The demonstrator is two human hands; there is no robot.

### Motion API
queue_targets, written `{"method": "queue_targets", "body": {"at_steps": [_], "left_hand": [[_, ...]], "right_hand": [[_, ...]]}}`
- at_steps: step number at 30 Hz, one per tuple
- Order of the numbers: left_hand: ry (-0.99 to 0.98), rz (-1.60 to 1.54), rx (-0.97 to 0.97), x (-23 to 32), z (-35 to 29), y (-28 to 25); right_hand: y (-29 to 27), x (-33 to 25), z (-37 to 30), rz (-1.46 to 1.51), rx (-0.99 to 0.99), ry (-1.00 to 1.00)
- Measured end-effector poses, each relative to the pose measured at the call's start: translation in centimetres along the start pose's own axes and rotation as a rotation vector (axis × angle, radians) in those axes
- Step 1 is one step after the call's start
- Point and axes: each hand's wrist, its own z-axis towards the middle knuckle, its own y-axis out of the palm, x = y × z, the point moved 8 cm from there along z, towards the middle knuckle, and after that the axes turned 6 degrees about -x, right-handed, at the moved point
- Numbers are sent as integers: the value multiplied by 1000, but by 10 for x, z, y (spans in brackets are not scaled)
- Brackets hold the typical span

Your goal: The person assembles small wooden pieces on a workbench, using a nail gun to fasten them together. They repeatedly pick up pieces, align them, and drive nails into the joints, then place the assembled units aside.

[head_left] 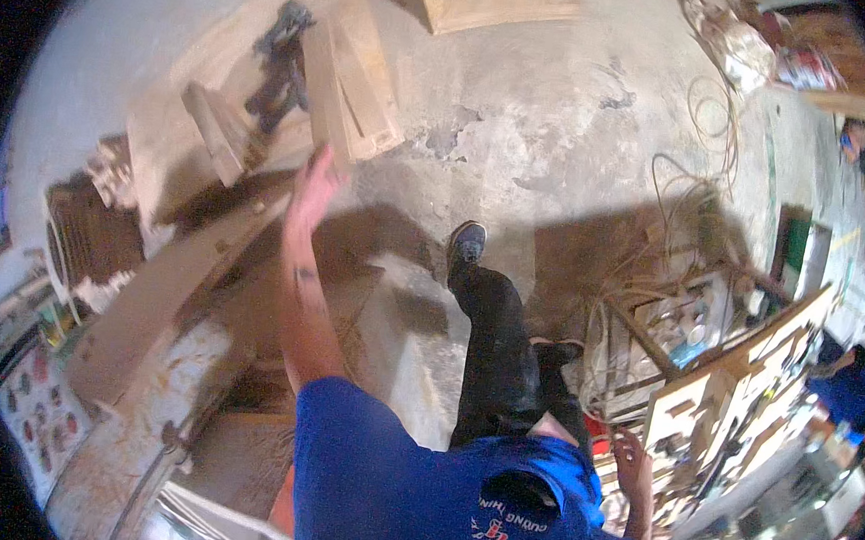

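Note:
My left hand (315, 188) reaches forward, its blurred fingers stretched out at the near end of a long wooden board (327, 87). The fingertips overlap the board's end; I cannot tell whether they touch it. Left of that board, a dark tool-like object (281, 67) lies on a pale wooden surface (190, 82), its kind too smeared to name. A shorter wooden piece (213, 134) leans near it. My right hand (631, 462) hangs low by my right side, fingers loosely bent and apart, with nothing visible in it. Something red (598, 434) shows just beside it.
A long curved plank (159, 311) and a dusty machine-like surface (129, 449) stand at my left. At the right are a wooden frame (639, 335), a rack of wood pieces (724, 401) and a loose cable (707, 139) on the floor. Another person in blue (845, 389) is at far right.

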Motion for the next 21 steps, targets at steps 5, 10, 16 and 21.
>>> {"method": "queue_targets", "body": {"at_steps": [5,10,16,21], "left_hand": [[-190,-159,-362,0,-196,144],[-386,-266,-979,-20,-399,364],[-356,459,-1333,-50,-594,551],[561,1937,-1341,-112,-724,662]], "right_hand": [[15,42,-18,207,49,-190],[-46,96,-61,593,385,-572],[-127,215,-102,1225,342,-738],[-170,292,-131,1555,594,-750]]}}
